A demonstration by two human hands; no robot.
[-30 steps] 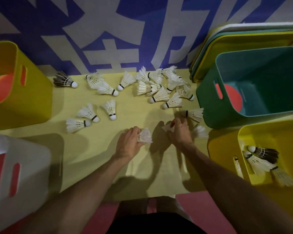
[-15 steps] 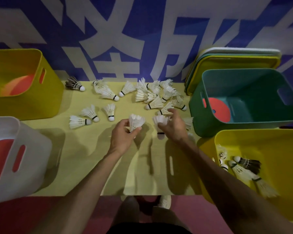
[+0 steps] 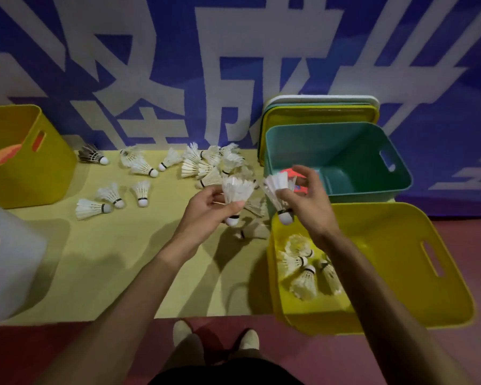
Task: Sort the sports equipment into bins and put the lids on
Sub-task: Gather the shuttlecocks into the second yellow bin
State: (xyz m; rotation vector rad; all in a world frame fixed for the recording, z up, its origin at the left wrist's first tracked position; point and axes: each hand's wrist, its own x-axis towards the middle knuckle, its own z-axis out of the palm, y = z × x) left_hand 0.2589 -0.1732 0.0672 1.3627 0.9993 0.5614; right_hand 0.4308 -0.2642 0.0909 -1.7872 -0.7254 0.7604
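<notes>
Between curled left hand [image 3: 206, 211] fingers a white shuttlecock [image 3: 235, 191] is gripped | second shuttlecock [image 3: 277, 190] is pinched by right hand [image 3: 310, 204] | yellow bin [image 3: 400, 245] is seen below those fingers

One white shuttlecock [image 3: 238, 191] sits cork down, feathers fanned up, in the left hand [image 3: 206, 209] at centre frame. A second shuttlecock [image 3: 275, 190] tilts in the right hand [image 3: 308, 201] just beside it. A loose white pile [image 3: 206, 165] lies at upper centre, with a dark shuttlecock [image 3: 90, 156] far to its left. Several more shuttlecocks rest in the yellow bin [image 3: 400, 218] at lower right. Above it stands the teal bin [image 3: 372, 129], with stacked lids [image 3: 317, 112] behind.
</notes>
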